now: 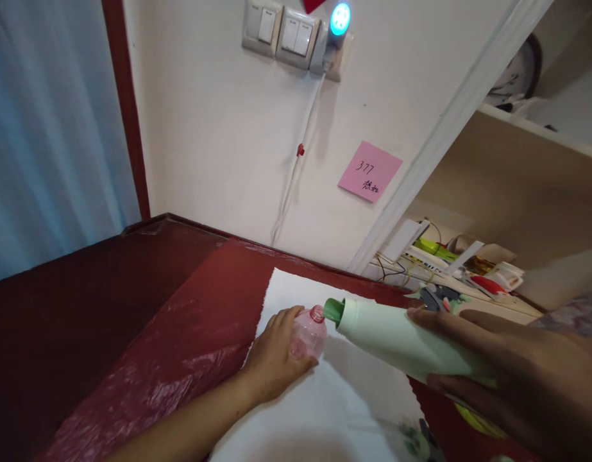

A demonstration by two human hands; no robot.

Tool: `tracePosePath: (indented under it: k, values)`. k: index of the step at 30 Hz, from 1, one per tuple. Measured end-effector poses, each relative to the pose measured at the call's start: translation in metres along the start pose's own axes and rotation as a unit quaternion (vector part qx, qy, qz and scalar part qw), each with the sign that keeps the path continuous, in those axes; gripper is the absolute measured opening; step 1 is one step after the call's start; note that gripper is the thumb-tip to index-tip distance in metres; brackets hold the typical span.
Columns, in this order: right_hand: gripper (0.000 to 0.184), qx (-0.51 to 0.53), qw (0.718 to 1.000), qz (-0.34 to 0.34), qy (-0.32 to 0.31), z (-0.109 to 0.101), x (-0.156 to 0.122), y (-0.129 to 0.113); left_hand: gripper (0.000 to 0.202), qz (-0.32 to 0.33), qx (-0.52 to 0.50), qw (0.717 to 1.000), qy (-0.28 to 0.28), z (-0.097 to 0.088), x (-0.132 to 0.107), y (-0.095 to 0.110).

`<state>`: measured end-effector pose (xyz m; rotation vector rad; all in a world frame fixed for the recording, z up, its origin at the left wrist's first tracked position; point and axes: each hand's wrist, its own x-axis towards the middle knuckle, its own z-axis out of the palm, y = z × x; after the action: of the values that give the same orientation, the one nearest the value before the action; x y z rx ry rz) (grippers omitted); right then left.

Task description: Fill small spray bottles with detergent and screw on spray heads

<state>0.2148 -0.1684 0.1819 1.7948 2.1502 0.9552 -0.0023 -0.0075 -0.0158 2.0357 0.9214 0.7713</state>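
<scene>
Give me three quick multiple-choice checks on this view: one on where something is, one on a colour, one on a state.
1. Where is the clear plastic bottle?
A) On the shelf
B) Beside the wall switches
C) Over the white sheet

2. What colour is the note on the wall?
A) Pink
B) Yellow
C) Blue

3. What state is the clear bottle's neck in?
A) Capped
B) Open
C) Taped over

1: C, the left hand cups it over the sheet.
2: A, the handwritten note shows pink.
3: B, the threaded rim is bare, with no cap.
</scene>
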Motion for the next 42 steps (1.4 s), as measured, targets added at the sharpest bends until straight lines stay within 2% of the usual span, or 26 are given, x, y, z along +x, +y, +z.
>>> tracePosePath:
  k: [21,27,37,42]
  values:
    - [0.042,0.021,1.0,0.011,-0.009,-0.0008,-0.0012,-0.0017,0.079,-0.013,-0.004,1.0,-0.012,-0.0034,-0.0004,0.006]
    - [0.04,0.034,0.999,0.0,-0.005,-0.0012,-0.003,-0.0001,0.079,-0.002,-0.003,1.0,0.0,-0.0014,-0.0001,0.0032]
    - [0.045,0.023,1.0,0.004,0.008,-0.0022,0.0002,-0.0024,0.079,-0.013,-0.011,1.0,-0.01,-0.0035,-0.0005,0.0061]
    - [0.04,0.027,1.0,0.002,-0.006,-0.0044,-0.0004,-0.0026,0.08,-0.018,-0.006,1.0,-0.01,-0.0035,-0.0009,0.0076]
